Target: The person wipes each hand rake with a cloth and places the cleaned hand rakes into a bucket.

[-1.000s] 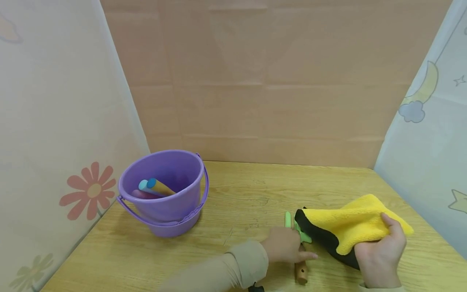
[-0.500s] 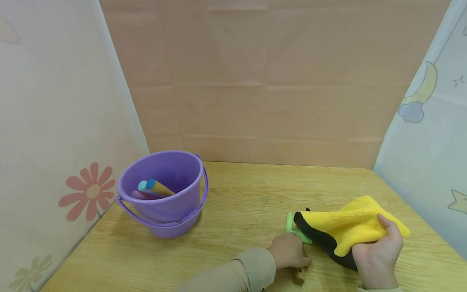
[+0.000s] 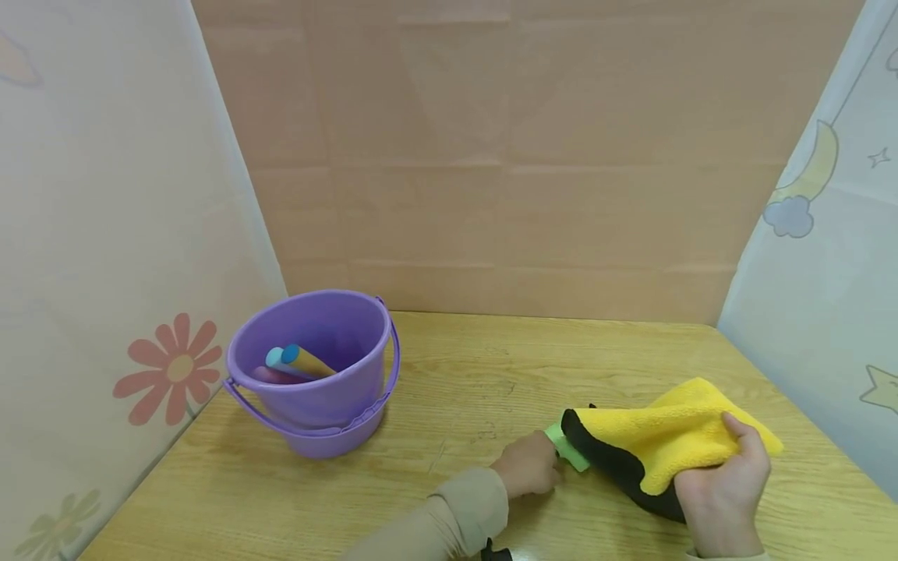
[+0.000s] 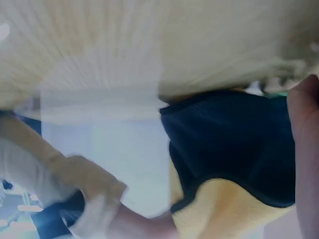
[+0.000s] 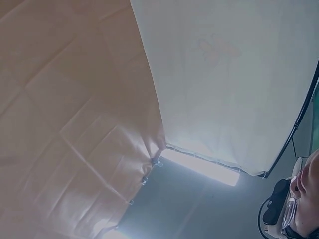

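In the head view my left hand (image 3: 531, 465) grips a small tool with a light green head (image 3: 567, 447) low over the table; its wooden handle is hidden in the fist. Right beside the green head is the dark edge of a cloth (image 3: 677, 432), fluffy yellow on one side and black on the other. My right hand (image 3: 726, 485) holds this cloth, thumb on the yellow side and palm turned up. The left wrist view shows the cloth's black side (image 4: 229, 144) close to my left hand (image 4: 305, 119). Neither hand appears in the right wrist view.
A purple bucket (image 3: 319, 409) with its handle down stands at the left, several coloured sticks (image 3: 309, 361) inside. A small dark tip (image 3: 592, 406) shows behind the cloth. Printed cloth walls (image 3: 828, 273) and a tan backdrop (image 3: 491, 234) enclose the wooden table (image 3: 449, 374).
My left hand closed round the tool's wooden handle and shifted it left and away from the front edge; the handle no longer shows. My right hand and cloth drifted slightly left.
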A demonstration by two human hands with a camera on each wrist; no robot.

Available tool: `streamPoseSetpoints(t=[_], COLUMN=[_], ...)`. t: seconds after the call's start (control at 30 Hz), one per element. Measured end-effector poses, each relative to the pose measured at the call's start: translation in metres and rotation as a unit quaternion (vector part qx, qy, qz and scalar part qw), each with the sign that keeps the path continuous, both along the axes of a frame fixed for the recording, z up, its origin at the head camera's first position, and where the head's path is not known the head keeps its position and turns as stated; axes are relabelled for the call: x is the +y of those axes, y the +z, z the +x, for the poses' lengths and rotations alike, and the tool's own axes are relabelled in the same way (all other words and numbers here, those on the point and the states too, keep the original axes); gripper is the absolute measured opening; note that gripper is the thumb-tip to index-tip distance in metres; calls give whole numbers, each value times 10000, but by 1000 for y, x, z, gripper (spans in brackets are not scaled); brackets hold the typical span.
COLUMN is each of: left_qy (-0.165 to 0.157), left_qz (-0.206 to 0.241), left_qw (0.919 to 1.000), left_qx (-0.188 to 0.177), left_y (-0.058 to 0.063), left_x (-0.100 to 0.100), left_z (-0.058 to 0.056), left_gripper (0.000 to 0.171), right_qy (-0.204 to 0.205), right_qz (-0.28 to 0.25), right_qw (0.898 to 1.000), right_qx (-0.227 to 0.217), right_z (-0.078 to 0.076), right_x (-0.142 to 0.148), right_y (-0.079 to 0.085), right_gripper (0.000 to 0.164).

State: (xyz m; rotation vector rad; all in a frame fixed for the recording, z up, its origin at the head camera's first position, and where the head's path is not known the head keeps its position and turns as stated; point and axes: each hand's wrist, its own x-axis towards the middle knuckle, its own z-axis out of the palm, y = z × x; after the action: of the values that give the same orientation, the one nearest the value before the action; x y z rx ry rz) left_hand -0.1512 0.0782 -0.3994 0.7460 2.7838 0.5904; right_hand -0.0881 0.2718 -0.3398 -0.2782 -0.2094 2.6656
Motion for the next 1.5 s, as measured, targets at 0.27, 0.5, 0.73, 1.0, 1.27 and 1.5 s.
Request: streamPoseSetpoints(t=[0.27,0.5,0.73,1.0,1.27,1.5], left_qy=[-236,-28,194,110,-3,66], left_qz=[-143,-216,190,245,469,619], left_qw=[9979,9962,9926,9922,9886,9780], left_qx=[592,849,1183,1219,1431,1992], left_y=[4,22,38,49,59,58], left_x=[-28,-44,-56,-61,-63,-66], left_z=[-12,-16,-9,2,16,21], left_gripper=[28,26,14,20,26,29], right_qy=[-132,-786,-1059,-1566,-1581,-2140], right_qz=[416,2415,6203,8280,9202,9367], right_qw=[9988,9671,7737,4912,3147,2246], right_qx=[-226,-121,738,2205,1710,1621], right_z=[-2,0,-1,-20,-24,-33], right_x=[-9,-43,-66,-80,-91,-100], right_y=[4,15,5,-13,-16,-19], right_gripper=[22,21,15,8,6,38])
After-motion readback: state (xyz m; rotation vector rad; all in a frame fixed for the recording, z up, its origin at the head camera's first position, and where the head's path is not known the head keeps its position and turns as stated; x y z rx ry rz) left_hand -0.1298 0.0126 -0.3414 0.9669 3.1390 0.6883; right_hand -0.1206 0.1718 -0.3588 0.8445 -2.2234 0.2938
